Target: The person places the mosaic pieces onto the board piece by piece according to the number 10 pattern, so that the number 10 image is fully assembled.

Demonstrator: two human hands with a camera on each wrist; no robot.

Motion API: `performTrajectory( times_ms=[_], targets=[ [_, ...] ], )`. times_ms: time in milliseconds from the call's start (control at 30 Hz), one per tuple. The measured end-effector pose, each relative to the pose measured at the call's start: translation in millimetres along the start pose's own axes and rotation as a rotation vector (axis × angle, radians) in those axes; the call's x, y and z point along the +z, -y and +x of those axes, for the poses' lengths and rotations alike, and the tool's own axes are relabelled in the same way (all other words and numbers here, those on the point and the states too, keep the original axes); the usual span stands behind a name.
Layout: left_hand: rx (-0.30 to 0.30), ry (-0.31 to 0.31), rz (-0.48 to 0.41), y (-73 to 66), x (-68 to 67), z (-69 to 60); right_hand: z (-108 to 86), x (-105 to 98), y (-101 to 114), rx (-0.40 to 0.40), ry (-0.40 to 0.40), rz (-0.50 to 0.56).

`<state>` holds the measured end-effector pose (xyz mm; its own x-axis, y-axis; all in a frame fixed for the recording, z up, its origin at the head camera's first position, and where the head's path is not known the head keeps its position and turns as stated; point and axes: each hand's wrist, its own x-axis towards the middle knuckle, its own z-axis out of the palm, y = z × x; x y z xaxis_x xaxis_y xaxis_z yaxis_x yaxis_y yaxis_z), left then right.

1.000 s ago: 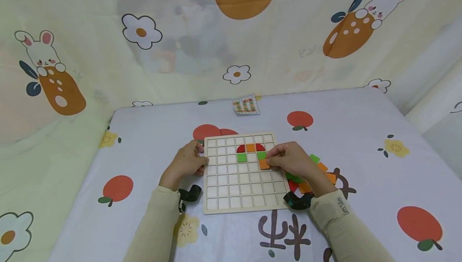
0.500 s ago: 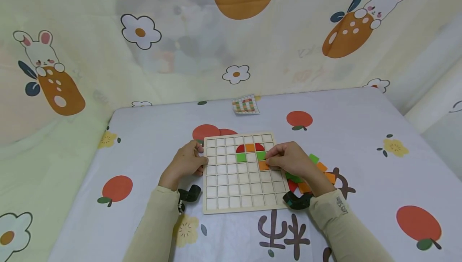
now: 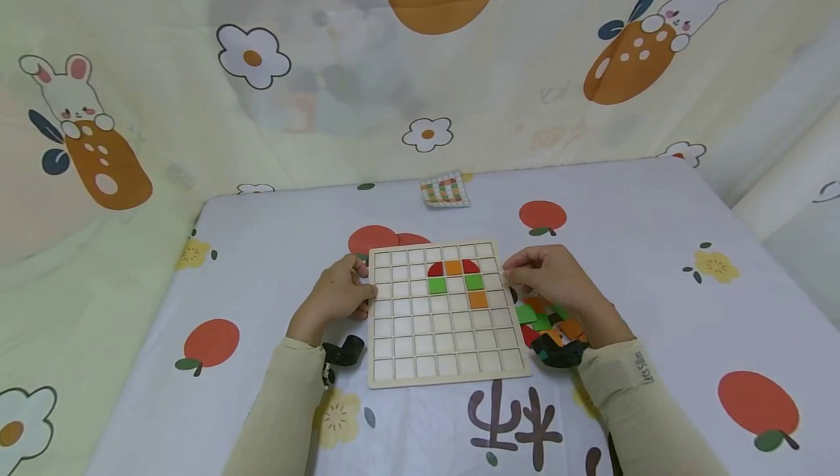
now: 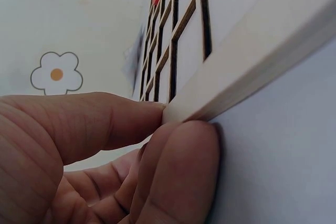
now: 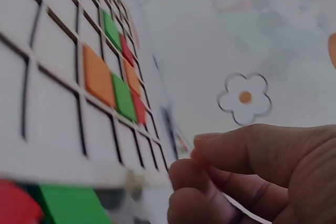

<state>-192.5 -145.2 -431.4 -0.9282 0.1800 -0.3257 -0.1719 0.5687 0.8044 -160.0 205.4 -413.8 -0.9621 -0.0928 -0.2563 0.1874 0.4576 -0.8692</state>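
Note:
A pale wooden grid board point(image 3: 408, 383) lies flat on the table. My left hand point(image 3: 333, 290) pinches its left edge; in the left wrist view the thumb point(image 4: 115, 121) lies against the frame, with fingertips on its side. In the board's upper right part sit two red quarter-round tiles, an orange tile point(image 3: 453, 267) between them, and two green tiles below. An orange square tile point(image 3: 477, 299) lies flat in the cell under the right green tile point(image 3: 473, 282). My right hand point(image 3: 558, 279) hovers just off the board's right edge, fingers loosely curled, holding nothing visible.
Loose green, orange and red tiles point(image 3: 541, 321) are heaped right of the board, partly under my right wrist. A small patterned card point(image 3: 445, 190) with a coloured grid lies behind the board. A printed curtain hangs beyond the table's far edge.
My right hand has let go of the orange square tile, now flat in its cell, and moved right, off the board. The left hand keeps its grip on the board's edge.

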Motion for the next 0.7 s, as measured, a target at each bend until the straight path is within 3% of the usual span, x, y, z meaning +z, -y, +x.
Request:
performTrajectory(
  times_ms=[100,433,700],
  targets=[
    [-0.004,0.0,0.005,-0.6,-0.1,0.4,-2.3,-10.7,-2.3,0.034,-0.006,-0.036],
    [-0.008,-0.004,0.013,1.0,0.0,0.4,-17.9,-33.3,-18.0,0.107,-0.054,-0.297],
    [-0.005,-0.007,0.021,-1.3,1.1,0.2,-29.6,-35.6,-26.1,0.168,-0.066,-0.358]
  ],
)
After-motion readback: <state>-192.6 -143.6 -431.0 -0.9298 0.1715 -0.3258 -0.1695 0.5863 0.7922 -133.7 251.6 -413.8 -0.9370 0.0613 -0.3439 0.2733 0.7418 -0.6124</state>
